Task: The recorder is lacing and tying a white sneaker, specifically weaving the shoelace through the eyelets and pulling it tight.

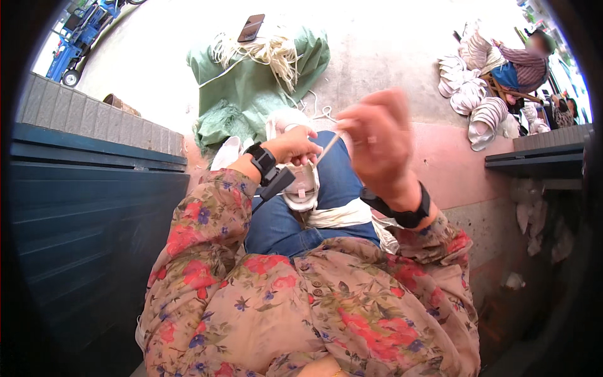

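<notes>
**Cord drawn taut over a white piece on the lap**

Seated person, floral sleeves, jeans. Left hand [294,146] closed down on a white shaped piece [303,188] resting on the thigh, seemingly pinning it steady. Right hand [377,141] raised at 2 o'clock from it, fingers pinched on a pale cord [328,149] that runs taut back to the left hand; likely held high to keep tension. Black wrist straps on both arms. At 11 o'clock, a green sack [251,81] on the floor carries a bundle of cords [264,50] and a phone [251,27], within reach. At 2 o'clock, far off, another person sits by stacked white pieces [471,94].
</notes>
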Available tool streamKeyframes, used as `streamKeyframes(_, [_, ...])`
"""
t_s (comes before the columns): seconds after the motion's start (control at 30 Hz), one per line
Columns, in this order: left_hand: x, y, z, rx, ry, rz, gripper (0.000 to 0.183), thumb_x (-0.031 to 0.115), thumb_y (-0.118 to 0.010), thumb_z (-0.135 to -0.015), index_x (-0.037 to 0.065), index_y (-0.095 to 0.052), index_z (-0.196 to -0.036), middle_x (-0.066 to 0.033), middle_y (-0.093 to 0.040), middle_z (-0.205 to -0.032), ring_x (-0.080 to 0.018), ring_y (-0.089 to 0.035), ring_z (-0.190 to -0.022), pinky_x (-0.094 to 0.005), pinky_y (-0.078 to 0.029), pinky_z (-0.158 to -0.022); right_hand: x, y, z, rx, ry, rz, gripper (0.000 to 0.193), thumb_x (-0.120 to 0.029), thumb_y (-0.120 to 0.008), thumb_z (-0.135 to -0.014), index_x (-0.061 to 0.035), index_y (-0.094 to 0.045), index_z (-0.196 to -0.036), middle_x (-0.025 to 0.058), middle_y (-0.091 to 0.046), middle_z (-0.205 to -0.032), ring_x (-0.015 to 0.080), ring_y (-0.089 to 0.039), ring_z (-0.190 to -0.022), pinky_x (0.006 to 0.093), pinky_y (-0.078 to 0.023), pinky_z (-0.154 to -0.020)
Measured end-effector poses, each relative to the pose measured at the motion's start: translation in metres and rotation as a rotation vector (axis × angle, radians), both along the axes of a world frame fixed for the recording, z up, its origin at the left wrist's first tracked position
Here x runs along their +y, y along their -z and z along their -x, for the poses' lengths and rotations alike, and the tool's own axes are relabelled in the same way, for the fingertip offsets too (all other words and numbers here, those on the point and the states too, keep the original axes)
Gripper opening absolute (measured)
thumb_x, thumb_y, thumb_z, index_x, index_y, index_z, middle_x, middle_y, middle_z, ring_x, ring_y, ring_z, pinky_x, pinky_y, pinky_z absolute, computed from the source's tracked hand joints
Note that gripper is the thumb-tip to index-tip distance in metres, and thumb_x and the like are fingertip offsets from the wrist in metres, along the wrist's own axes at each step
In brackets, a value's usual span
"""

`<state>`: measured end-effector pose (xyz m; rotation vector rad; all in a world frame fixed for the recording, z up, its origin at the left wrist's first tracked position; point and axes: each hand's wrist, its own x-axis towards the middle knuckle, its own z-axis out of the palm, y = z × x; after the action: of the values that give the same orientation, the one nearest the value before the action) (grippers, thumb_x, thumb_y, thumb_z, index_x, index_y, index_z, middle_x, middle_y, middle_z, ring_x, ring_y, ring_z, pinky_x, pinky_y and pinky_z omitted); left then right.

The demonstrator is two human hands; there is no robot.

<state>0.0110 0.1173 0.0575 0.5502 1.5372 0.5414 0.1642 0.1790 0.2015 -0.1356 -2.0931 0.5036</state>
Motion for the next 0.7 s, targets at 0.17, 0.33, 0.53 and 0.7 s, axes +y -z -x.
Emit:
streamKeyframes(0.17, [-0.027, 0.007, -0.002, 0.29, 0.038, -0.241, 0.041, 0.007, -0.054, -0.075, -0.004, -0.044, -0.114, -0.0133, -0.059, -0.072, -0.0154, -0.054, -0.041, -0.0281, -0.042, -0.035, 0.017, -0.044, -0.014, 0.387, 0.192, 0.067, 0.011, -0.009, -0.055, -0.083, -0.0011, -0.056, -0.074, 0.0052, -0.053, -0.079, 0.0135, -0.049, -0.07, 0.0262, -0.04, -0.061])
streamKeyframes(0.33, [-0.065, 0.013, 0.026, 0.647, 0.09, -0.379, 0.034, 0.006, -0.044, -0.08, -0.004, -0.045, -0.112, -0.0128, -0.059, -0.071, -0.0147, -0.053, -0.041, -0.0292, -0.045, -0.041, 0.035, -0.025, -0.013, 0.43, -0.096, 0.608, 0.023, -0.019, -0.047, -0.089, 0.0016, -0.055, -0.084, 0.0078, -0.055, -0.078, 0.0143, -0.052, -0.072, 0.0253, -0.042, -0.069])
streamKeyframes(0.53, [-0.09, 0.021, 0.032, 0.4, 0.044, -0.273, 0.037, 0.002, -0.047, -0.075, -0.003, -0.047, -0.112, -0.0133, -0.057, -0.069, -0.021, -0.057, -0.049, -0.0316, -0.046, -0.042, 0.004, 0.064, -0.001, -0.511, -0.495, 1.543, 0.02, -0.022, -0.047, -0.088, -0.004, -0.052, -0.083, 0.0051, -0.056, -0.065, 0.0127, -0.055, -0.048, 0.025, -0.047, -0.044])
streamKeyframes(0.7, [-0.093, 0.03, 0.031, 0.549, 0.188, -0.435, 0.039, 0.005, -0.053, -0.076, -0.001, -0.046, -0.114, -0.0055, -0.053, -0.063, -0.0137, -0.051, -0.044, -0.0274, -0.041, -0.039, -0.059, 0.157, 0.01, -1.075, -0.442, 1.493, 0.02, -0.013, -0.042, -0.085, 0.0002, -0.055, -0.092, 0.0043, -0.055, -0.06, 0.0099, -0.052, -0.043, 0.0225, -0.044, -0.038])
